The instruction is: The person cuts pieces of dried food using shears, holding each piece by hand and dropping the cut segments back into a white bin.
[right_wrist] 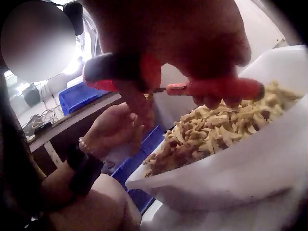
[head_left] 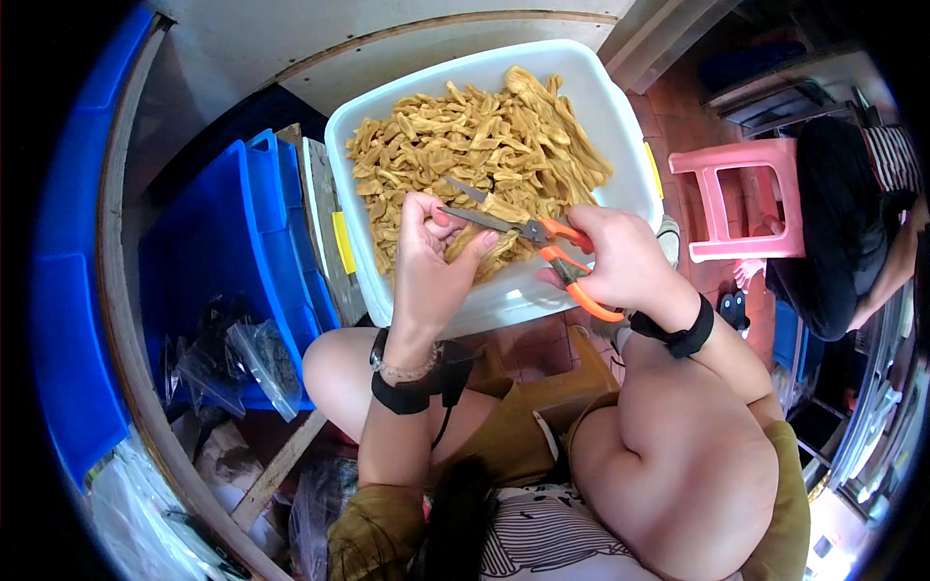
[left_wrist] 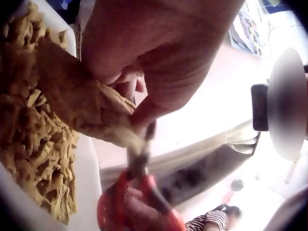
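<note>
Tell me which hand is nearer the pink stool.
Right. The right hand, gripping the orange scissors, is just left of the pink stool in the head view. The left hand, pinching a tan strip, is farther off over the tub.

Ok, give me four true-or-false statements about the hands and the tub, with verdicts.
1. The right hand grips orange-handled scissors. True.
2. The left hand holds nothing. False: it holds a tan piece at the blades.
3. The white tub holds tan strips. True.
4. The stool to the right of the tub is blue. False: it is pink.
</note>
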{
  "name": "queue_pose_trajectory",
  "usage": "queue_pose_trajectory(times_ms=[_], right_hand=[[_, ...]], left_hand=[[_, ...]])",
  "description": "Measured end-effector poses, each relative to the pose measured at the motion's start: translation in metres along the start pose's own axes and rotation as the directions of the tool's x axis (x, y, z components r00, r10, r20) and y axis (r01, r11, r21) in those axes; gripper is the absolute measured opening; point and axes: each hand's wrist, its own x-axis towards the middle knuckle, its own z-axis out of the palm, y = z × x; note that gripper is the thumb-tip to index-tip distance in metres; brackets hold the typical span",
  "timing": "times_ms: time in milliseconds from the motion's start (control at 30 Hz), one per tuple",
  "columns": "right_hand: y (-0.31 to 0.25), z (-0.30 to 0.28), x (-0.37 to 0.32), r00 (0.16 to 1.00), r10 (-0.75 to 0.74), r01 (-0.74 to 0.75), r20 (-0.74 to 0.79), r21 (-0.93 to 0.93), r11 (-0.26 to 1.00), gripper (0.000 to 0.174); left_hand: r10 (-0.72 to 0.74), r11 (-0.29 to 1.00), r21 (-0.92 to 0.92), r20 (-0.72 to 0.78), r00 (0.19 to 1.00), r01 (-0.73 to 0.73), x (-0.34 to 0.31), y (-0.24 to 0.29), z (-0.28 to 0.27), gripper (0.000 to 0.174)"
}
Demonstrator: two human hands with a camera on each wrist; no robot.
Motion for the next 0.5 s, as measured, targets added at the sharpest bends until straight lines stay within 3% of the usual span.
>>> queue_pose_trajectory(times_ms=[33,100,233,333,400,500], right_hand=[[0.001,-0.001,-0.001,1.0,0.0,0.0,0.0,0.001,1.0,0.048],[0.004,-0.004,-0.004,0.967,0.223,-0.216,0.123,-0.067,0.974,0.04],[-0.001,-0.01,-0.001,0.945,0.286,-0.277,0.162,-0.075,0.958,0.046],[0.004,-0.012,-0.003,0.973,0.212,-0.206,0.093,-0.071,0.976,0.05],[0.006,-0.014,-0.003,0.972,0.204,-0.197,0.116,-0.065,0.978,0.052],[0.006,-0.015,-0.003,0.97,0.19,-0.183,0.152,-0.06,0.981,0.056]], left_hand=[[0.0,1.0,0.001,-0.001,1.0,0.0,0.001,-0.002,-0.003,0.043],[-0.033,0.998,0.046,0.048,0.998,0.031,0.002,-0.003,-0.012,0.043],[-0.128,0.991,-0.049,-0.028,0.991,0.126,0.005,0.004,-0.01,0.036],[-0.157,0.975,-0.171,-0.102,0.982,0.138,0.008,0.004,-0.014,0.028],[-0.142,0.946,-0.316,-0.189,0.972,0.077,0.01,0.0,-0.019,0.025],[-0.127,0.925,-0.377,-0.212,0.969,0.038,0.011,-0.005,-0.024,0.026]])
